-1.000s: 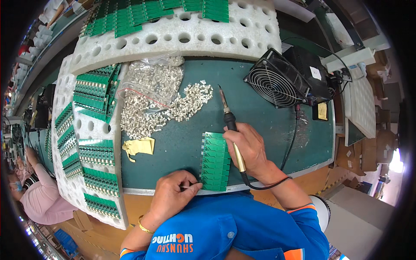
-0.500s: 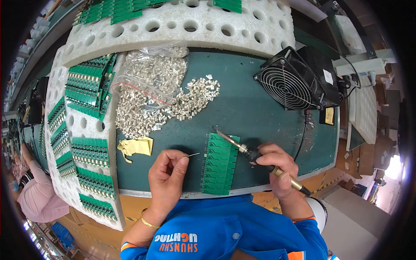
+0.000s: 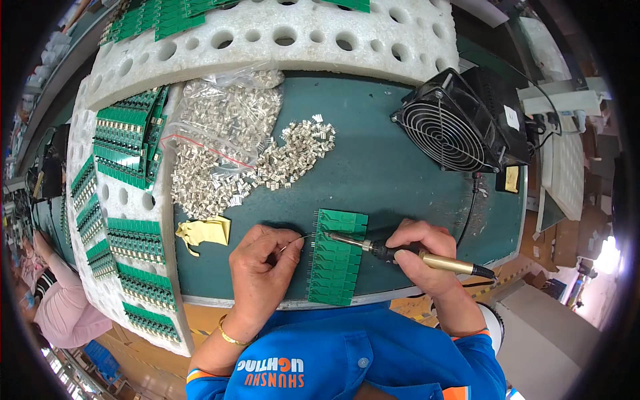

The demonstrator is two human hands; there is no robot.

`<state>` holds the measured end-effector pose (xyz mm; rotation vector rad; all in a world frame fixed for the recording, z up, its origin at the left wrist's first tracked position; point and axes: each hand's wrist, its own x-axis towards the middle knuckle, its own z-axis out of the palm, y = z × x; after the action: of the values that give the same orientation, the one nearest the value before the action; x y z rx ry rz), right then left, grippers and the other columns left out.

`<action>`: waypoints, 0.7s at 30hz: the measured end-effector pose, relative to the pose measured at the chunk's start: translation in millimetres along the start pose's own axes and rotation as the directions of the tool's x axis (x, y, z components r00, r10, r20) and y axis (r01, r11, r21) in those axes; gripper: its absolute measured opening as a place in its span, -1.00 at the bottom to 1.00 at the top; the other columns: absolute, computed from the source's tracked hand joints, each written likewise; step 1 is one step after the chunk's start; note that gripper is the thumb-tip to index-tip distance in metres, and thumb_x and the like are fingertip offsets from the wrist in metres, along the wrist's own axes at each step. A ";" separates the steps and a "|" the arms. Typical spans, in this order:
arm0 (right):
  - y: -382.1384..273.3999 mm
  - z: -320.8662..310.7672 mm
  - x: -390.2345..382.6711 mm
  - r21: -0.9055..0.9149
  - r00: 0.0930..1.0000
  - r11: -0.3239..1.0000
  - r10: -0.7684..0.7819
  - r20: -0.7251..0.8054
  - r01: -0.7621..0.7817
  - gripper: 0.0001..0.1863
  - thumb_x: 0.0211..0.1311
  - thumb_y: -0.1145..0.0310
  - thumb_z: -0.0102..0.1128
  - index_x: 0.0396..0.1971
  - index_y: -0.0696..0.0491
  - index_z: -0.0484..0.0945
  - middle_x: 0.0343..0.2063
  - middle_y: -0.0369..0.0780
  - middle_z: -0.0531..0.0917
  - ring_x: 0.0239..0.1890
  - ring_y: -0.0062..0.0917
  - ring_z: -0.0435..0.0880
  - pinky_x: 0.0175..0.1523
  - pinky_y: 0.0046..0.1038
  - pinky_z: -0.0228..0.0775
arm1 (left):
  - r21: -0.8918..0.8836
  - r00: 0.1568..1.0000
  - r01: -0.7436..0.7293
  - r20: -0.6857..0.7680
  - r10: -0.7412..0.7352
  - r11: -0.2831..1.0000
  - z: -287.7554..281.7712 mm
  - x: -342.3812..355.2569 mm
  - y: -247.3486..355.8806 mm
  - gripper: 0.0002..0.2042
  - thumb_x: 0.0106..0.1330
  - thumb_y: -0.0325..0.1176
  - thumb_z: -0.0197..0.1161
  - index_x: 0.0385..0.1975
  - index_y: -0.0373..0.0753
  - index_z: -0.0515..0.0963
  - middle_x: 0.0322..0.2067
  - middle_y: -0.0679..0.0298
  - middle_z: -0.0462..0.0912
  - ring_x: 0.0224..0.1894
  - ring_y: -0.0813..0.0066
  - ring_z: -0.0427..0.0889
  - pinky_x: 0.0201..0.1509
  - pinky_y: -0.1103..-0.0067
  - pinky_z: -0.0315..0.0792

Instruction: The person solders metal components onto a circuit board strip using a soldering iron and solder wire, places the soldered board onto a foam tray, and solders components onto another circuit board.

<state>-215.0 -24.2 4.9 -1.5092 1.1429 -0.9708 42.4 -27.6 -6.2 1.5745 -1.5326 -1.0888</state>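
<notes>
A green circuit board panel [image 3: 337, 267] lies on the dark green work mat near its front edge, with pins along its left side. My right hand [image 3: 427, 250] is closed round the handle of a soldering iron [image 3: 387, 251]; its tip is at the board's upper left part. My left hand [image 3: 267, 263], left of the board, pinches a thin length of solder wire [image 3: 298, 241] between thumb and forefinger. The wire's end reaches the pins close to the iron's tip. Whether wire and tip touch is too small to tell.
Loose small white connectors [image 3: 293, 157] lie heaped beside a clear plastic bag [image 3: 230, 107] of them. Crumpled yellow paper [image 3: 207, 231] sits left. White foam blocks [image 3: 293, 57] carry several more boards [image 3: 137, 240]. A black fan [image 3: 453, 127] stands at right. Another person [image 3: 67, 293] is far left.
The soldering iron has come down and left, from above the board's top edge onto its left side. My left hand has brought the wire right, to the pins.
</notes>
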 end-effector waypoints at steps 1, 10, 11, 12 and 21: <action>0.6 -0.1 1.5 -0.001 1.000 1.000 0.000 0.005 0.000 -0.84 0.14 0.44 0.32 -0.32 0.16 0.59 -0.49 -0.19 0.65 -0.50 -0.50 0.57 -0.36 -0.48 0.39 | -0.002 1.000 0.002 -0.004 -0.002 1.000 0.1 0.2 -0.6 -0.92 0.14 -0.62 0.38 -0.40 -0.31 0.67 -0.55 0.30 0.52 -0.58 0.62 0.42 -0.52 0.66 0.30; 4.0 -2.1 10.1 -0.009 0.997 0.999 -0.041 0.070 0.042 -0.87 0.09 0.49 0.30 -0.35 0.16 0.61 -0.49 -0.19 0.66 -0.51 -0.50 0.58 -0.38 -0.48 0.38 | -0.032 1.000 0.012 -0.005 -0.012 0.999 0.9 0.2 -4.9 -0.92 0.14 -0.59 0.38 -0.39 -0.30 0.68 -0.55 0.28 0.53 -0.59 0.60 0.46 -0.53 0.64 0.31; 4.6 -2.0 10.7 -0.009 0.996 0.998 -0.057 0.068 0.058 -0.87 0.08 0.49 0.30 -0.35 0.15 0.61 -0.50 -0.20 0.65 -0.51 -0.50 0.58 -0.38 -0.48 0.38 | -0.032 1.000 0.012 -0.003 -0.012 0.999 0.7 0.8 -3.6 -0.92 0.14 -0.59 0.37 -0.39 -0.30 0.68 -0.55 0.27 0.53 -0.59 0.60 0.46 -0.53 0.64 0.32; 5.2 -2.0 11.4 -0.009 0.995 0.997 -0.074 0.065 0.074 -0.87 0.07 0.50 0.30 -0.35 0.15 0.61 -0.50 -0.20 0.65 -0.50 -0.50 0.58 -0.38 -0.47 0.38 | -0.033 1.000 0.012 -0.001 -0.012 0.999 0.6 1.3 -2.9 -0.92 0.14 -0.60 0.37 -0.39 -0.30 0.68 -0.55 0.27 0.53 -0.59 0.60 0.46 -0.53 0.64 0.32; 7.2 -2.4 11.6 -0.004 0.995 0.999 -0.047 0.085 0.047 -0.86 0.03 0.50 0.32 -0.37 0.14 0.62 -0.49 -0.20 0.67 -0.50 -0.48 0.59 -0.38 -0.47 0.38 | -0.024 1.000 -0.005 0.020 0.006 1.000 -0.7 1.0 -2.4 -0.92 0.15 -0.60 0.36 -0.38 -0.30 0.68 -0.54 0.25 0.55 -0.59 0.57 0.50 -0.52 0.62 0.36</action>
<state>-215.9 -36.7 -1.1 -1.5732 1.0551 -0.9267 43.9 -28.5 -8.2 1.5466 -1.5304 -1.1189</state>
